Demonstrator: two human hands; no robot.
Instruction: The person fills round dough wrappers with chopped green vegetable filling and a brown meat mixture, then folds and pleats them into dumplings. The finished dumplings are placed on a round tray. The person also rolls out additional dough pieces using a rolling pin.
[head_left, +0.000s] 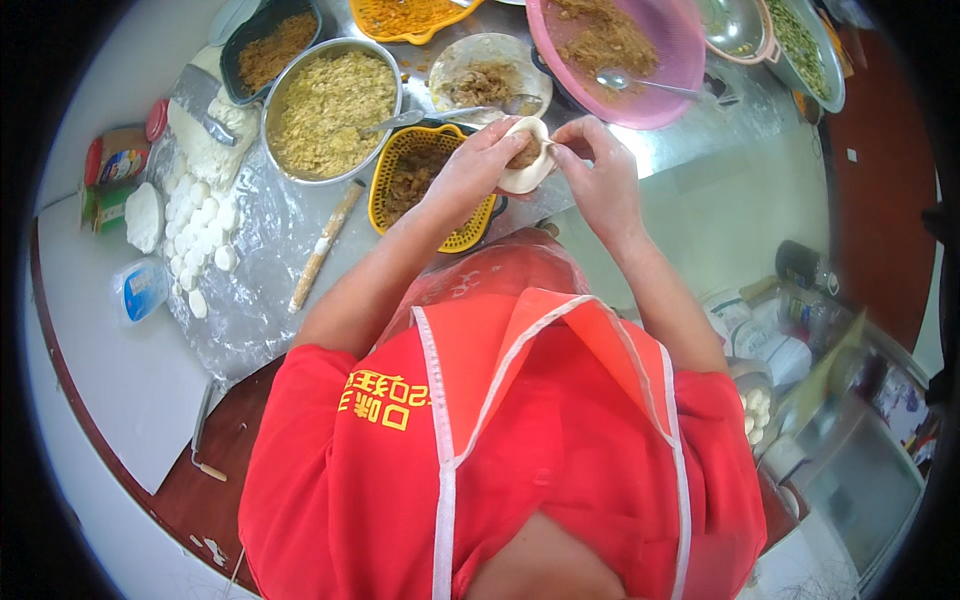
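Note:
A round dough wrapper (531, 177) with brown filling (525, 152) in its middle rests in my left hand (480, 161), whose thumb lies along its rim. The fingertips of my right hand (598, 165) pinch the right edge of the wrapper, which is still open over the filling. Below the hands is a yellow plastic basket (384, 161) holding dark brown filling. Just beyond them, a plate (450, 56) carries more brown filling and a spoon. A steel bowl (396, 97) of yellow-green chopped filling stands to the left, with a spoon in it.
A wooden rolling pin (328, 244), floured dough pieces (199, 221), a dough slab (202, 139) and a metal scraper (196, 101) lie at left. A pink basin (686, 45) with filling and a spoon stands at upper right. A clear plastic tub (142, 289) sits at far left.

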